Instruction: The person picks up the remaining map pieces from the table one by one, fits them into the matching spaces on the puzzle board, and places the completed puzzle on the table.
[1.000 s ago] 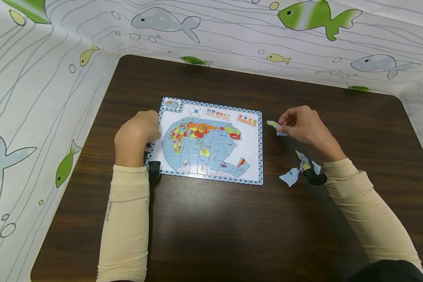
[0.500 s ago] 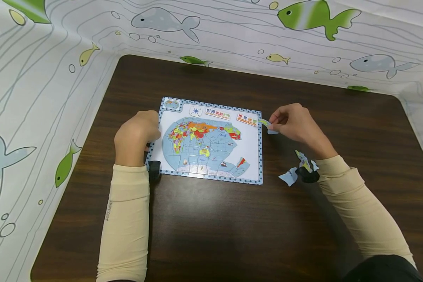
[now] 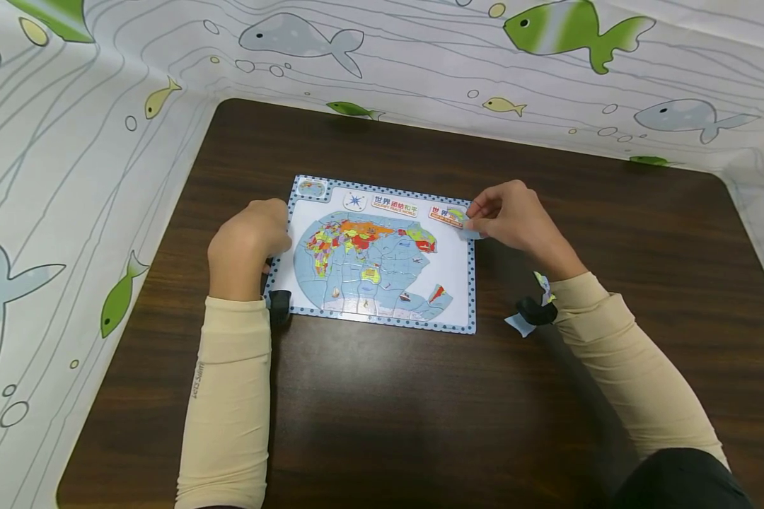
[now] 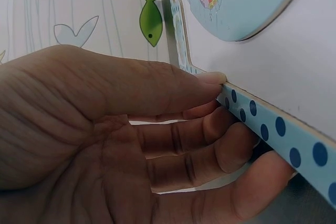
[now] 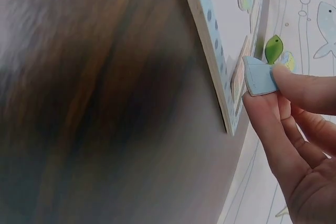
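Observation:
A world map puzzle board (image 3: 455, 283) with a dotted blue border lies on the table, its oval partly filled with pieces. My left hand (image 3: 248, 237) holds the board's left edge. In the left wrist view the thumb (image 4: 173, 85) lies on the border and the fingers (image 4: 236, 148) are bent against the edge. Between thumb and fingertips my right hand (image 3: 512, 215) pinches a light blue puzzle piece (image 5: 260, 76) with a green and yellow part, over the board's upper right corner. White board shows at the right side of the map.
Loose puzzle pieces (image 3: 520, 325) lie on the dark wooden table (image 3: 388, 410) right of the board, partly hidden by the black strap (image 3: 537, 311) at the right wrist. A fish-patterned white cloth (image 3: 420, 63) borders the table at the back and left.
My right hand has moved left with the puzzle piece, from the bare table beside the board to over its upper right corner. The left hand and the board have stayed still.

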Demonstrator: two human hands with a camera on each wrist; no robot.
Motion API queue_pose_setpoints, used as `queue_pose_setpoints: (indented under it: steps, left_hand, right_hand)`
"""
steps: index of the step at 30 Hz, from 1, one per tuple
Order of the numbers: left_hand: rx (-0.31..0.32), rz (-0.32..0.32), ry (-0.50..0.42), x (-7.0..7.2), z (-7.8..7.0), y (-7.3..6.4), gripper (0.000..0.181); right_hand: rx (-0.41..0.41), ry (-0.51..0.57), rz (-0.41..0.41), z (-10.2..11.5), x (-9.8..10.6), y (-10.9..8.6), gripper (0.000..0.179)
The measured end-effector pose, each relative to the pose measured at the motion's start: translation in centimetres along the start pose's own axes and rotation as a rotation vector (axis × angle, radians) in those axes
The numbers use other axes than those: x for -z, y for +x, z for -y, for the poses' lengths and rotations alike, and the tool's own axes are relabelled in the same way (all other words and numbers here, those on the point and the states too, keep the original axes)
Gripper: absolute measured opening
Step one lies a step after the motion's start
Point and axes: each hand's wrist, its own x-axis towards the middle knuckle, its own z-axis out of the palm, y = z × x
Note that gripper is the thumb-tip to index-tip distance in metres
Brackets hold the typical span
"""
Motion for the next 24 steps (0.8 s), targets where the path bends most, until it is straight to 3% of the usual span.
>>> queue_pose_setpoints:
  steps: [8,24]
  left_hand:
    - [-0.003,-0.001,-0.006,0.0,0.1,0.0,0.045]
    - [-0.002,0.005,-0.008,0.0,0.0,0.1,0.045]
  right_hand:
    - [-0.032,0.066,0.053,0.9,-1.0,0.6,0.015]
    - [-0.024,0.029,0.102,1.3,-2.5,1.5,0.015]
